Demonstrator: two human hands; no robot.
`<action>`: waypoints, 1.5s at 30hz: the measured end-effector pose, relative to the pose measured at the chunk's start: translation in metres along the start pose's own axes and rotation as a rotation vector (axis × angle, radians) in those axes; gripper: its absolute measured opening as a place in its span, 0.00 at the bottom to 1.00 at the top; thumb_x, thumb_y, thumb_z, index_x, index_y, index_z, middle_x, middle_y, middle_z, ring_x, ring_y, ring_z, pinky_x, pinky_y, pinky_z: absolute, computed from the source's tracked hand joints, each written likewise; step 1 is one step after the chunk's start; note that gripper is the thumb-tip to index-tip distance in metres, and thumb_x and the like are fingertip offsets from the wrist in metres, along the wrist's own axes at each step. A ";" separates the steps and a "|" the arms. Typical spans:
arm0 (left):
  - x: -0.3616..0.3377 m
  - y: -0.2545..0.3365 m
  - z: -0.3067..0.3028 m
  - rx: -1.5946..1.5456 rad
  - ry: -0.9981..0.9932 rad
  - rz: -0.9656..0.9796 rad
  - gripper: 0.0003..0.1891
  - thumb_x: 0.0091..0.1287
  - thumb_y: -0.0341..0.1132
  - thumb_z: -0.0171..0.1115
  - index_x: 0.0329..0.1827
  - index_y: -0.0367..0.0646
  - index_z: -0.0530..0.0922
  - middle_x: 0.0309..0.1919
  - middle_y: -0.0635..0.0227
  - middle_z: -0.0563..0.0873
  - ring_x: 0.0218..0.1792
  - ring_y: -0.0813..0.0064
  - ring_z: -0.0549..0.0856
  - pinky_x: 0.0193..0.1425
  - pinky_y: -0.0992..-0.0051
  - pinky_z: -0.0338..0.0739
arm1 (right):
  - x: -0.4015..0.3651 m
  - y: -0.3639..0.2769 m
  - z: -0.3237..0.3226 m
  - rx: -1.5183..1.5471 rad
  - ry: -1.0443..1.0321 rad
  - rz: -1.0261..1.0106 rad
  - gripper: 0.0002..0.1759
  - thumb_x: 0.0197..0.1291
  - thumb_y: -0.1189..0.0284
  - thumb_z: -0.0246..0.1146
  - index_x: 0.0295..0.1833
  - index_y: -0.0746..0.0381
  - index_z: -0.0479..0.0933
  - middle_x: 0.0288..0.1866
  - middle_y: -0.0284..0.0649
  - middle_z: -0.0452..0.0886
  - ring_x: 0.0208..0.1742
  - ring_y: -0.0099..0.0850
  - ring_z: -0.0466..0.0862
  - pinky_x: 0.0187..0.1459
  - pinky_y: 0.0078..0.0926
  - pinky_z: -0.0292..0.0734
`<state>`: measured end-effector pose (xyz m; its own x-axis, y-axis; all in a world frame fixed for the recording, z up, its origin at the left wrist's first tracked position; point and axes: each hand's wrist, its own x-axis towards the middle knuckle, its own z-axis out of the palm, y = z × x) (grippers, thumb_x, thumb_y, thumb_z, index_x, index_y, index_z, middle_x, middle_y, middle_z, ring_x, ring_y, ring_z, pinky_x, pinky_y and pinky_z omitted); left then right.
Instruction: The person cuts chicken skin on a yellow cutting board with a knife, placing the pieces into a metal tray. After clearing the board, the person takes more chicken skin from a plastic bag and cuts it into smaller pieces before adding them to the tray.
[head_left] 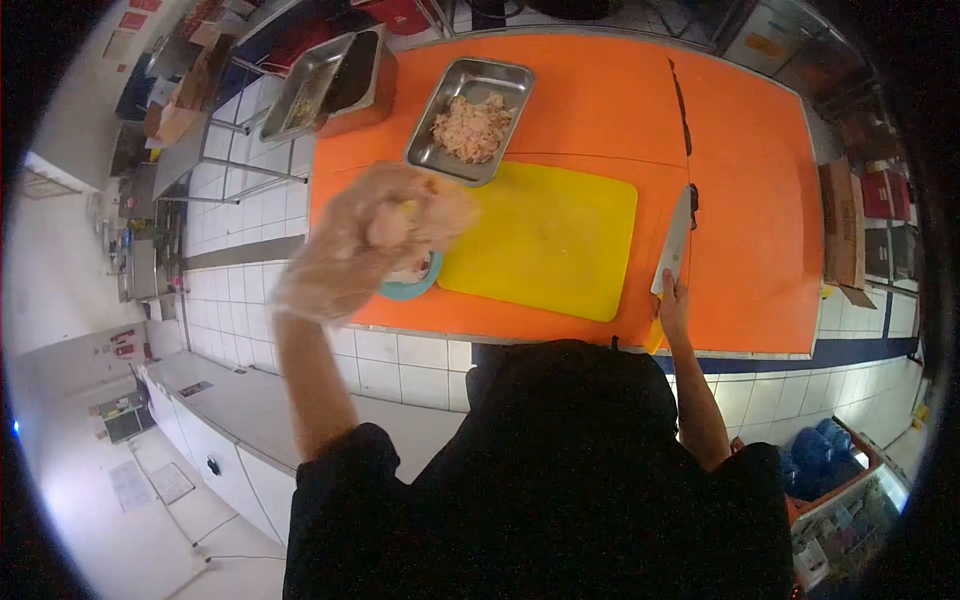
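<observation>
"What do you have on the left hand?"

"On my feed, the left hand [335, 250], in a clear plastic glove, is curled around some pale raw meat [398, 222], raised near the left edge of the yellow board [560, 240]. It's blurred, so I think that's one lump, but it could be several pieces."

"And the right?"

"I see the right hand [675, 305] bare and gripping the knife [674, 245] where blade meets handle. The blade points away from the wearer, just right of the board."

"What's around them?"

"I've got a metal tray [482, 78] of chopped meat [470, 130] at the board's far left corner, and a light-blue bowl [412, 291] partly hidden by the left hand. Board, tray and bowl are on the orange table [755, 255]."
</observation>
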<state>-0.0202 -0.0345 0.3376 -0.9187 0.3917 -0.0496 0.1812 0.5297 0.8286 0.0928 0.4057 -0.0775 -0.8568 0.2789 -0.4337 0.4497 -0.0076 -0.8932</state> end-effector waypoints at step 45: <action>0.043 -0.140 0.120 0.020 0.172 -0.187 0.20 0.76 0.44 0.60 0.64 0.41 0.81 0.51 0.52 0.88 0.56 0.52 0.86 0.62 0.58 0.77 | -0.038 -0.100 0.113 -1.030 -0.647 -0.533 0.24 0.81 0.51 0.48 0.50 0.58 0.80 0.30 0.54 0.85 0.30 0.56 0.86 0.37 0.60 0.80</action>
<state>-0.0433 -0.0016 0.1530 -0.9829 0.1524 -0.1035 0.0080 0.5963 0.8027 0.0519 0.2869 0.0144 -0.8228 -0.4858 -0.2949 -0.2381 0.7659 -0.5973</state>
